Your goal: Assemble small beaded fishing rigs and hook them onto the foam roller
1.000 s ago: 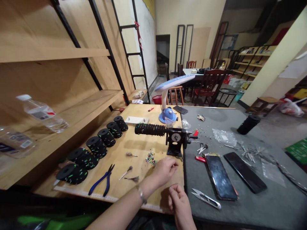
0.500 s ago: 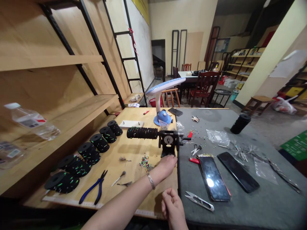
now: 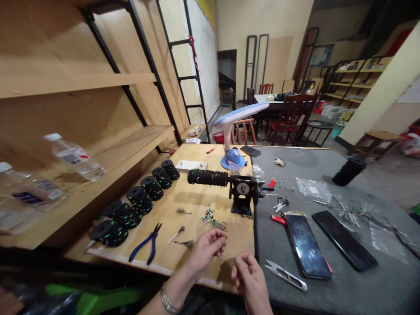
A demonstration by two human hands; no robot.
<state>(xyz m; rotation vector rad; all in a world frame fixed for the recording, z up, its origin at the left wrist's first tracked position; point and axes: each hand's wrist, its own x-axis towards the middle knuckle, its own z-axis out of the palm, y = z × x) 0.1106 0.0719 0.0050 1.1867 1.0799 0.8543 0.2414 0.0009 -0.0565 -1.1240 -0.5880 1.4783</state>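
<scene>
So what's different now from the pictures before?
The bare left hand moved back from the black, round-dialled machine, toward the person and leftward. I can't tell whether it picked anything up. The bare right hand, blue-handled metal pliers and small multicoloured bead pile stayed put.

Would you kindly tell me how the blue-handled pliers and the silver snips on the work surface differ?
The pliers have blue handles, whereas the snips are silver throughout. The pliers lie on the wooden tabletop; the snips lie on the grey mat. The pliers' tips point forward, the snips' tips mainly leftward. Both are hand tools lying unheld.
</scene>
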